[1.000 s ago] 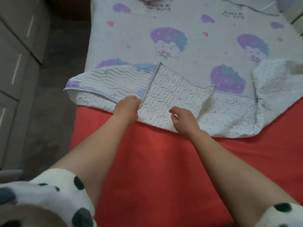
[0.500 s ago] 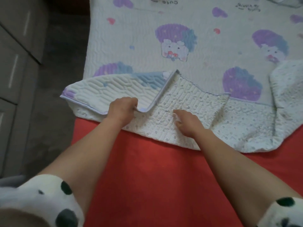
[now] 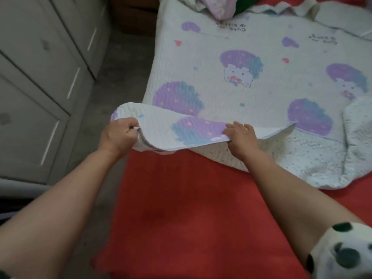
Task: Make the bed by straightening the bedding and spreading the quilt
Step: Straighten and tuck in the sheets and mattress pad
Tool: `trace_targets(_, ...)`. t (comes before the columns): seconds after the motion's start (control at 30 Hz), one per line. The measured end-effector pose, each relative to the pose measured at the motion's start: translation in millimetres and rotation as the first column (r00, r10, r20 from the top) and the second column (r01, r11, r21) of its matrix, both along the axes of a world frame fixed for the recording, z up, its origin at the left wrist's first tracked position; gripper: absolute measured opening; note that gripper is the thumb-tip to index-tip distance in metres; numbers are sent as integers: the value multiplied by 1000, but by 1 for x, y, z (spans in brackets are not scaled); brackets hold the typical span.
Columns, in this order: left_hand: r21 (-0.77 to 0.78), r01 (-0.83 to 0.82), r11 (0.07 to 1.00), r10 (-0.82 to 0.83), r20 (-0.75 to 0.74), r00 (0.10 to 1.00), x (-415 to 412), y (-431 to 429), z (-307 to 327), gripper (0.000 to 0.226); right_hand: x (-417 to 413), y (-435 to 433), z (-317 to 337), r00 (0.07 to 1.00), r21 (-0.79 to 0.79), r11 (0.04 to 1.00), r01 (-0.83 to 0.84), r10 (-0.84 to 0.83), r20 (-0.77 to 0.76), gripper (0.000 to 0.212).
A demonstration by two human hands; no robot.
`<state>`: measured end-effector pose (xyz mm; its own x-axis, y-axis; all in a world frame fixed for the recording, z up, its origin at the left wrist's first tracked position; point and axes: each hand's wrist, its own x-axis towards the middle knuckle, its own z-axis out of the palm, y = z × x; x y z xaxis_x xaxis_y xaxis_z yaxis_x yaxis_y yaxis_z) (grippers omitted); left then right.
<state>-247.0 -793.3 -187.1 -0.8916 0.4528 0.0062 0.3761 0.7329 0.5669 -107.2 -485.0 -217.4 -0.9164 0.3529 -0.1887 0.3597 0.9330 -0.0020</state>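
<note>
Left hand [image 3: 118, 135] is fisted tight round the near left corner of the quilt [image 3: 241, 93], fingers curled in, a lilac sliver of its edge poking out between them. Right hand [image 3: 241, 137] grips the same raised edge further along, fingers hooked over the top, thumb lost under the fold. Between the two, that edge hangs lifted off the red sheet [image 3: 181, 208], running left to right, printed side up.

Bottom right, a white sleeve [image 3: 342, 256] with dark spots is cut off by the frame.

Just past the right hand the quilt is turned back and its pale dotted underside shows, rumpled, with another flap curled over at the far right. Whatever lies beneath those folds is hidden. Beyond that the quilt lies flat and stretches away from the camera, its purple-and-blue cartoon heads [image 3: 239, 71] upright as seen from here. Its right side runs out of frame, so the long axis can't be called.

Dark lettering [image 3: 231, 27] near the far end reads upside down from this side. One word looks like "Cute", the rest is too blurred to read.

Off to the left there's grey floor [image 3: 120, 67] and pale drawers [image 3: 40, 77] with slim handles. At the very top, a pink cloth [image 3: 221, 7] is bunched up and half cropped.
</note>
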Motion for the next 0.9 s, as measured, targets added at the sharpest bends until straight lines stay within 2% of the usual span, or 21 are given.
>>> trace_targets(0.07,-126,42,991,-39,27,999,15,-23,2,30,16,-17,13,999,-55,998,-12,10,-32,39)
trace_targets(0.17,-256,148,955,-141,45,989,49,-60,7,29,48,-48,30,999,-138,990,-29,34,36,39)
trace_targets(0.27,-345,240,907,-263,-19,965,77,-101,9,26,81,-81,45,996,-126,990,-60,69,64,39)
trace_targets(0.33,-460,254,851,-312,-54,949,90,-127,10,19,104,-106,50,991,-110,990,-91,102,92,39)
trace_targets(0.43,-535,197,822,-308,-126,943,110,-161,5,10,133,-141,45,965,-90,974,-209,220,140,30)
trace_targets(0.53,-625,153,765,-297,-133,946,136,-185,-7,15,156,-172,30,935,-92,957,-276,290,204,25)
trace_targets(0.6,-710,134,691,-286,-99,953,154,-201,-18,22,168,-196,16,919,-97,950,-297,312,243,23)
trace_targets(0.77,-838,105,536,-270,-52,962,180,-222,-52,26,199,-242,-10,920,-64,964,-259,266,286,27)
trace_targets(0.9,-830,103,549,-215,-20,976,191,-238,-79,23,215,-271,-26,931,4,972,-235,224,289,35)
